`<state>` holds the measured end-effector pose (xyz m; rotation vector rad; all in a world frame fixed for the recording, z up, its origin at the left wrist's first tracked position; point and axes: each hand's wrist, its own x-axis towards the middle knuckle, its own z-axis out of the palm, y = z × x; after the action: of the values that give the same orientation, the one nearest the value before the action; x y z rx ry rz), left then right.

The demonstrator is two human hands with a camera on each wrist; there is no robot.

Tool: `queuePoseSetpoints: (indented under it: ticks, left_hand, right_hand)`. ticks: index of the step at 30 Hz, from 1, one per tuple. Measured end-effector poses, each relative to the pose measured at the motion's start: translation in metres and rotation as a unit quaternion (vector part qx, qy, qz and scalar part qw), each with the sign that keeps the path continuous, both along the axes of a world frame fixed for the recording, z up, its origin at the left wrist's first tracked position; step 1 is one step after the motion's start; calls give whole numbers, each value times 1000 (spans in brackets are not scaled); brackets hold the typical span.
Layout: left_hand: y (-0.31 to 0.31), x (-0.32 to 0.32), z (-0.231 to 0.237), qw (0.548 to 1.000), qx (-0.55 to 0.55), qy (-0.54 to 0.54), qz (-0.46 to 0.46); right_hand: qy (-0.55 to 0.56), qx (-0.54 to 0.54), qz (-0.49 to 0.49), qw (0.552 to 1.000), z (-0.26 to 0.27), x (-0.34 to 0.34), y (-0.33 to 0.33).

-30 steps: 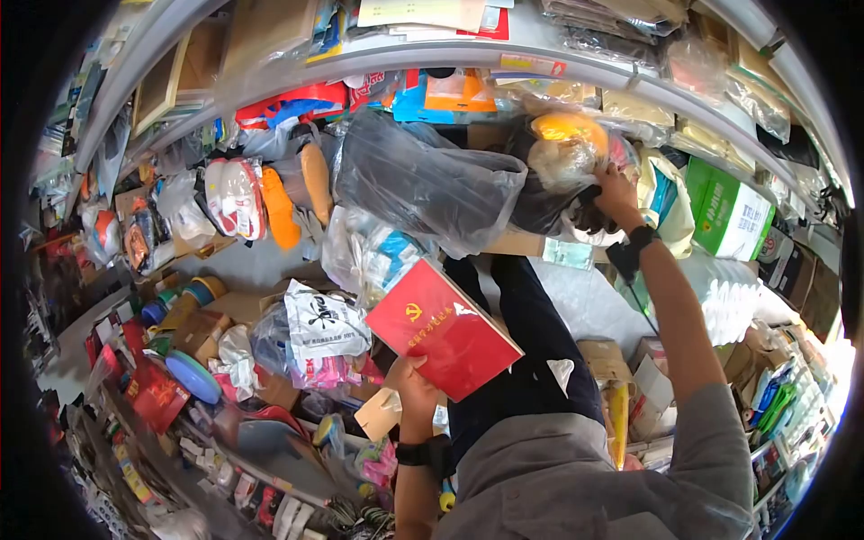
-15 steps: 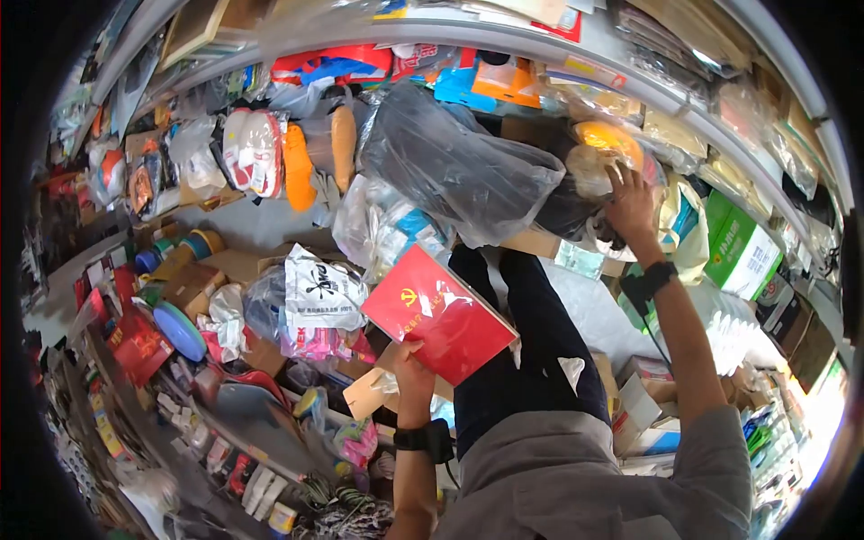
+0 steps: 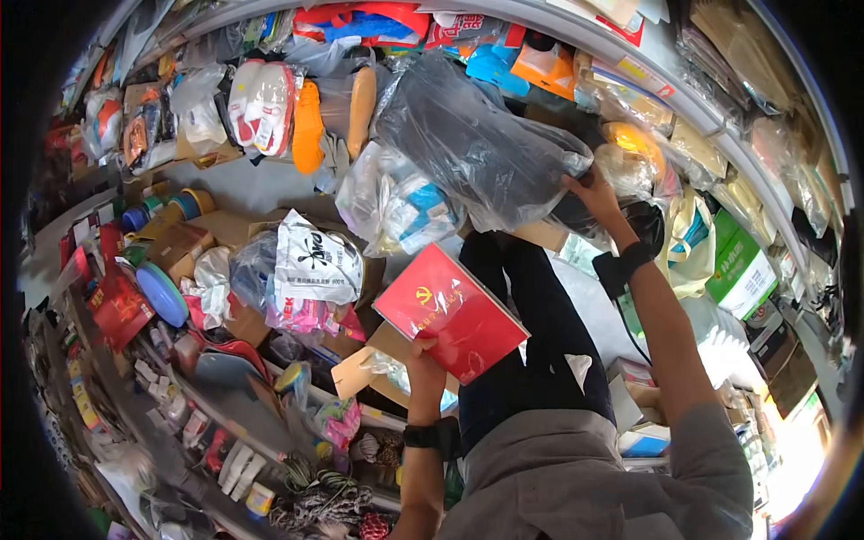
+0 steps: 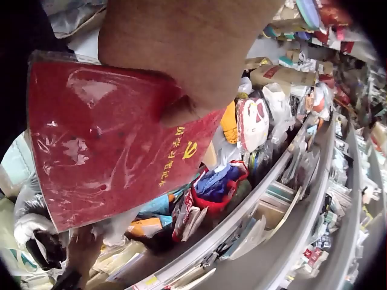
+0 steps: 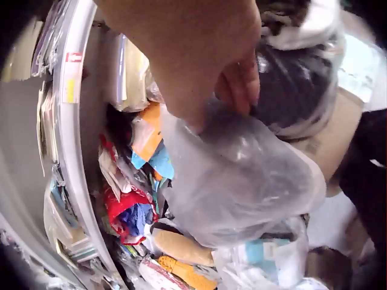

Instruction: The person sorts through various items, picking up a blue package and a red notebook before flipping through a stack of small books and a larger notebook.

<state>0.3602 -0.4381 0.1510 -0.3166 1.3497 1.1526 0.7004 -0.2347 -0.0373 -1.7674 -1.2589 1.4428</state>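
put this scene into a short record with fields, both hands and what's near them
left hand: grips a closed red rectangular book with gold emblem and glossy cover
right hand: grips one end of a large grey translucent plastic bag
left of book: white plastic bag with black print
right of right hand: green-and-white rectangular box

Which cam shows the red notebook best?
Head: the red notebook shows nearly its whole cover, with the left hand over one edge. Left wrist: larger, but the hand hides more of it. Right wrist: none of it visible.
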Motion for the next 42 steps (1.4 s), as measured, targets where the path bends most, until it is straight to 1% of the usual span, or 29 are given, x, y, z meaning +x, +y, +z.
queuePoseSetpoints:
  ticks: [1, 2, 4, 5, 6, 7, 8, 9, 10, 11, 13, 14, 17, 19, 20, 22, 23, 25, 29, 31, 32, 34, 35, 37, 38, 39, 41, 42]
  left_hand:
    - [-1, -4, -1, 1000, 8, 10, -9]
    - [-2, -7, -1, 1000, 14, 19, -18]
    - [2, -13, -7, 1000, 10, 13, -6]
    - [4, -16, -9, 1000, 7, 12, 7]
    - [7, -19, -11, 1000, 5, 9, 9]
    - [9, -24, -14, 1000, 4, 2, 17]
    - [12, -28, -16, 1000, 4, -4, 25]
    - [18, -32, -16, 1000, 2, -6, 26]
    - [25, -35, -12, 1000, 2, -9, 29]
    - [30, -39, -11, 999, 2, -12, 32]
    - [28, -57, -22, 999, -5, -27, 38]
    - [28, -65, -26, 998, -11, -40, 42]
    - [33, -87, -36, 999, -2, -34, 42]
    - [42, -100, -39, 999, -2, -21, 45]
    - [46, -106, -39, 999, -4, -6, 48]
    - [53, -119, -40, 999, 5, -13, 48]
    - [57, -125, -41, 999, 14, -18, 46]
    - [64, -134, -41, 998, 18, -19, 50]
    - [77, -147, -38, 999, 16, -15, 45]
    - [76, -153, -44, 999, 16, -26, 45]
    - [76, -156, -46, 998, 18, -34, 45]
    - [77, -159, -49, 998, 12, -40, 48]
    - [78, -160, -50, 998, 7, -44, 50]
    - [79, -161, -52, 998, 7, -41, 49]
    - [80, -161, -52, 998, 6, -36, 49]
    - [81, -162, -53, 998, 6, -38, 49]
    - [83, -164, -54, 998, 0, -53, 45]
    - [87, -164, -53, 997, 3, -55, 45]
  right_hand:
    - [-8, -4, -25, 1000, 3, 0, -5]
    - [-12, -7, -23, 1000, 6, 2, -17]
    - [-115, -138, -72, 981, 11, 5, -45]
    - [-161, -89, -11, 983, -8, 7, -73]
    - [-205, -40, 51, 977, -41, 10, -113]
    - [-212, -103, 172, 957, -77, 16, -159]
    - [-108, -116, 234, 959, -64, -1, -181]
    - [-105, -286, 334, 892, 3, -29, -161]
    - [-136, -70, 446, 882, -119, -3, -270]
    - [-147, -197, 368, 897, -4, -45, -214]
    - [-229, -268, 426, 833, 6, -67, -218]
    - [-229, -269, 426, 833, 5, -74, -218]
    - [-267, -255, 424, 827, 2, -87, -215]
    - [-278, -334, 405, 805, 1, -91, -205]
    - [-280, -334, 405, 804, 8, -92, -204]
    - [-217, -233, 352, 880, 22, -92, -206]
    - [-218, -234, 352, 879, 24, -94, -203]
    - [-263, -251, 396, 843, 24, -97, -198]
    - [-246, -286, 372, 848, 19, -98, -195]
    - [-188, -171, 358, 898, 25, -97, -191]
    - [-190, -172, 358, 898, 31, -100, -188]
    - [-134, -272, 282, 910, 41, -108, -183]
    - [-135, -273, 281, 910, 46, -111, -184]
    - [-122, -297, 344, 882, 57, -116, -187]
    - [5, -389, 326, 861, 75, -118, -181]
    - [4, -389, 326, 862, 77, -116, -186]
    - [12, -383, 419, 823, 80, -112, -191]
    - [-27, -375, 435, 818, 99, -120, -174]
